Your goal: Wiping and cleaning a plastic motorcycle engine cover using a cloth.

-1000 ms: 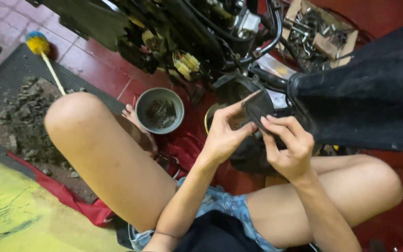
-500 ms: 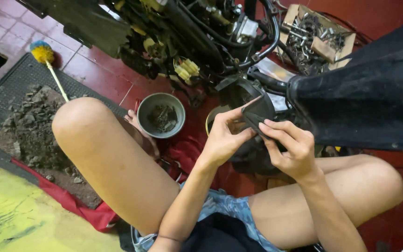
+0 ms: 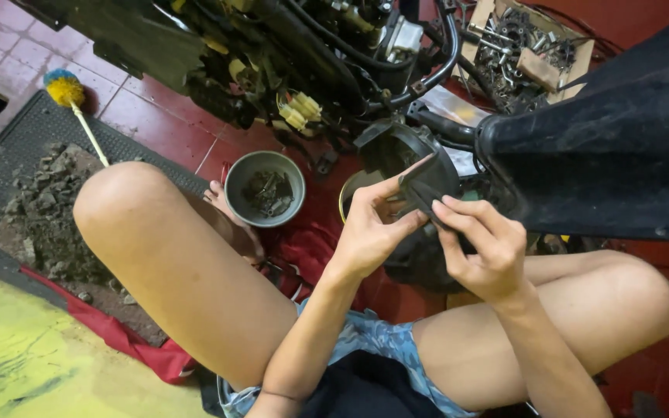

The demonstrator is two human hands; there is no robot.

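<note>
Pinching a small flat black rubber piece (image 3: 421, 190) between both hands, just in front of a round black machine housing (image 3: 396, 147). Left hand (image 3: 373, 232) half curled, index finger stretched straight along the piece's upper edge, thumb pressing from below. Right hand (image 3: 483, 249) closed on the piece's lower end, fingers bent over it. Above the crossed bare legs, near a grey metal bowl of small dark parts (image 3: 265, 188) on the red tiled floor (image 3: 156, 124). Farther left, a yellow-and-blue brush with a pale stick (image 3: 71, 97) on a dark mat (image 3: 17, 147).
</note>
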